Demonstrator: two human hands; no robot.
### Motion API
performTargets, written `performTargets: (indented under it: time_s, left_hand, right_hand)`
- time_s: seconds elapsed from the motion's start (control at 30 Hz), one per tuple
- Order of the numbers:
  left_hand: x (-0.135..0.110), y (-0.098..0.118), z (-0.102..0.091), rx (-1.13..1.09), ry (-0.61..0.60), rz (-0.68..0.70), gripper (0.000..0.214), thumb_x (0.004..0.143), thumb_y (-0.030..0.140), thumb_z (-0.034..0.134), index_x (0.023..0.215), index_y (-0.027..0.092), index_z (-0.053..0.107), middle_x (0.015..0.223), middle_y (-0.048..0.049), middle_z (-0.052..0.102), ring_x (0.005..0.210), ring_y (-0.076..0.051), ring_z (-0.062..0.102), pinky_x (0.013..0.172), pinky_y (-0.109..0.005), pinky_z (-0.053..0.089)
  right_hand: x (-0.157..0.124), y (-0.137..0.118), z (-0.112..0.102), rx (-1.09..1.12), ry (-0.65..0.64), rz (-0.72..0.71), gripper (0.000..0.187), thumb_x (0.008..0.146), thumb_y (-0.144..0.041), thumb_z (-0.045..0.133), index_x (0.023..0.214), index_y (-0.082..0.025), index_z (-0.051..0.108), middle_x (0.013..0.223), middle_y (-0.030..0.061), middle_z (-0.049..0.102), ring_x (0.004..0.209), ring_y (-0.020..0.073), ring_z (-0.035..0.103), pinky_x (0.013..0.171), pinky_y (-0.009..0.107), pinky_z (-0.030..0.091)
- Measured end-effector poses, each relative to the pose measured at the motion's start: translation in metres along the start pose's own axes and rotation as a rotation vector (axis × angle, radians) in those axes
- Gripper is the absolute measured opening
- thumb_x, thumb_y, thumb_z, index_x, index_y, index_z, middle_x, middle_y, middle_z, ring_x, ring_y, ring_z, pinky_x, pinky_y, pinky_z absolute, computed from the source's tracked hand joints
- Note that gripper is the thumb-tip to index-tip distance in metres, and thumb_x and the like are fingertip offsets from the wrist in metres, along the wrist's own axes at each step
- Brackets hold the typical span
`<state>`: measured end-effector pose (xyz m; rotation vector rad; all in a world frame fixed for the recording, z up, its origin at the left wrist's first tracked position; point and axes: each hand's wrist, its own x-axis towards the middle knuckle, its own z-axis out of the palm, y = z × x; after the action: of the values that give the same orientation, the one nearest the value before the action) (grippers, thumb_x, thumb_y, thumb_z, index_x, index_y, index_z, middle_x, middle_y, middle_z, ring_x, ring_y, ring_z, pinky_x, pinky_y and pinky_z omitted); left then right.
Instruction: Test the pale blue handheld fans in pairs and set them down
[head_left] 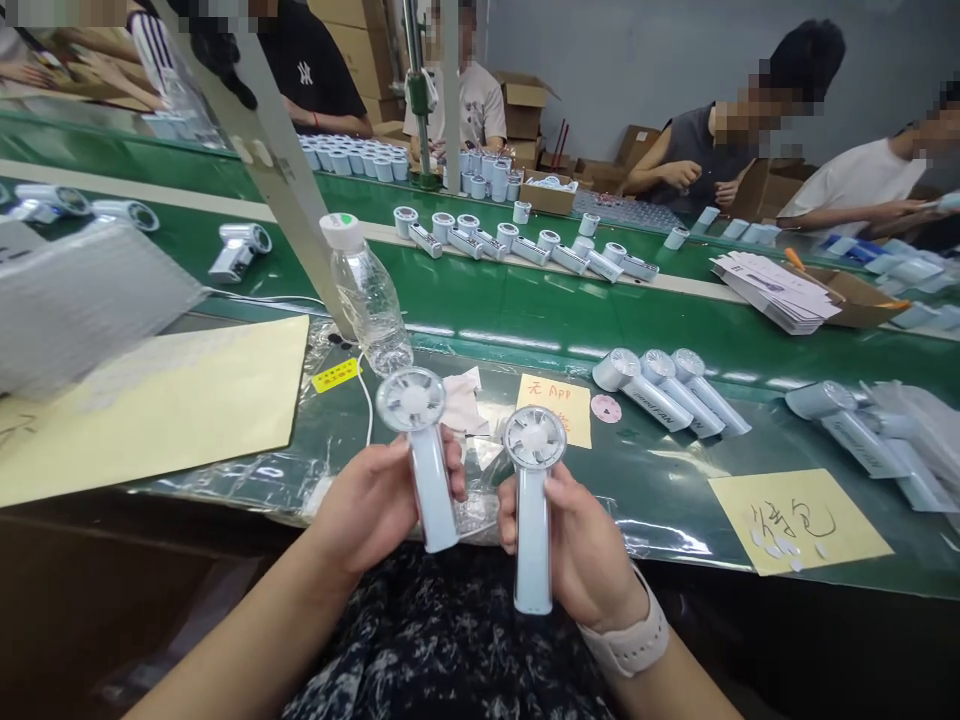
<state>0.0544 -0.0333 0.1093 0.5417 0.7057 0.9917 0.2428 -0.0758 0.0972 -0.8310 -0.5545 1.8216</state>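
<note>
My left hand [375, 505] is closed around the handle of a pale blue handheld fan [433, 490], its round head up and tilted slightly left. In my right hand [589, 535] is a second handheld fan [533, 535], upright, with its blades facing me. Both fans are held side by side, apart from each other, over the table's near edge. Just beyond them lie a yellow note [574, 400] with red writing and some white paper scraps [465, 400]. A clear plastic bottle [371, 300] with a white cap stands behind the left fan.
Several fans [660, 395] lie on the table to the right, near a handwritten yellow card [802, 520]. A slanted metal post [277, 170] rises at left beside a large yellow sheet [187, 400]. Along the green conveyor [525, 310] lie more fans; co-workers sit opposite.
</note>
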Motion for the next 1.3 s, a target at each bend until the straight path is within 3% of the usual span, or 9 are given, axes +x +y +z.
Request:
performTargets:
  time_s: [0.13, 0.27, 0.47, 0.63, 0.87, 1.1, 1.2, 1.3]
  left_hand:
    - [-0.009, -0.004, -0.001, 0.066, -0.111, -0.011, 0.03, 0.076, 0.038, 0.073, 0.094, 0.015, 0.072, 0.091, -0.0083, 0.071, 0.077, -0.023, 0.067, 0.069, -0.033, 0.059]
    - [-0.012, -0.004, -0.001, 0.142, -0.152, 0.013, 0.029, 0.08, 0.042, 0.071, 0.097, 0.018, 0.072, 0.096, -0.0083, 0.073, 0.081, -0.025, 0.07, 0.067, -0.032, 0.059]
    - [-0.013, -0.008, 0.001, 0.297, -0.082, 0.032, 0.047, 0.079, 0.037, 0.078, 0.12, 0.023, 0.059, 0.109, -0.0077, 0.074, 0.097, -0.027, 0.072, 0.083, -0.036, 0.059]
    - [-0.014, -0.011, -0.002, 0.402, -0.098, 0.033, 0.061, 0.078, 0.043, 0.079, 0.127, 0.022, 0.051, 0.106, -0.0096, 0.076, 0.092, -0.027, 0.073, 0.077, -0.035, 0.058]
    - [-0.012, -0.014, -0.003, 0.399, -0.098, 0.043, 0.062, 0.07, 0.05, 0.083, 0.116, 0.021, 0.052, 0.108, -0.0111, 0.075, 0.095, -0.03, 0.073, 0.079, -0.04, 0.059]
    - [-0.011, -0.011, 0.002, 0.383, -0.182, 0.046, 0.05, 0.074, 0.046, 0.081, 0.107, 0.021, 0.052, 0.111, -0.0123, 0.074, 0.101, -0.031, 0.072, 0.085, -0.044, 0.058]
    - [-0.012, -0.009, 0.004, 0.453, -0.159, 0.051, 0.043, 0.075, 0.042, 0.081, 0.1, 0.022, 0.052, 0.103, -0.0098, 0.075, 0.092, -0.027, 0.073, 0.083, -0.041, 0.057]
    - [-0.017, -0.008, 0.007, 0.63, -0.054, 0.16, 0.038, 0.074, 0.033, 0.08, 0.104, 0.021, 0.06, 0.102, -0.0091, 0.074, 0.094, -0.028, 0.07, 0.082, -0.037, 0.055]
  right_hand:
    - [-0.001, -0.004, 0.008, 0.121, -0.091, -0.038, 0.028, 0.082, -0.046, 0.065, 0.094, -0.02, 0.061, 0.081, 0.0037, 0.065, 0.062, 0.0145, 0.057, 0.05, 0.023, 0.048]
    - [-0.004, -0.003, 0.01, 0.133, -0.118, -0.082, 0.028, 0.082, -0.046, 0.065, 0.095, -0.021, 0.066, 0.072, 0.0026, 0.063, 0.064, 0.0173, 0.057, 0.047, 0.024, 0.048]
    - [-0.001, -0.004, 0.004, 0.077, 0.053, -0.142, 0.032, 0.082, -0.047, 0.063, 0.103, -0.023, 0.065, 0.084, 0.0039, 0.072, 0.078, 0.0232, 0.068, 0.079, 0.04, 0.057]
    - [0.001, -0.004, 0.006, 0.071, 0.09, -0.112, 0.026, 0.093, -0.044, 0.053, 0.109, -0.025, 0.061, 0.085, 0.0046, 0.075, 0.081, 0.0222, 0.069, 0.071, 0.035, 0.057]
    - [0.003, -0.001, 0.006, 0.075, 0.153, -0.07, 0.021, 0.089, -0.036, 0.054, 0.101, -0.022, 0.064, 0.083, 0.005, 0.076, 0.074, 0.0209, 0.069, 0.066, 0.033, 0.057]
    - [0.002, -0.002, 0.004, 0.135, 0.09, -0.077, 0.025, 0.089, -0.036, 0.054, 0.098, -0.019, 0.069, 0.086, 0.0074, 0.077, 0.075, 0.0206, 0.07, 0.067, 0.033, 0.057]
    - [0.001, 0.002, -0.002, 0.074, 0.06, -0.149, 0.023, 0.087, -0.038, 0.06, 0.101, -0.022, 0.069, 0.093, 0.0058, 0.077, 0.084, 0.0224, 0.071, 0.075, 0.035, 0.059]
    - [-0.003, 0.005, -0.01, -0.15, 0.074, -0.328, 0.03, 0.083, -0.033, 0.069, 0.112, -0.026, 0.066, 0.111, 0.0049, 0.074, 0.103, 0.0253, 0.068, 0.091, 0.039, 0.056]
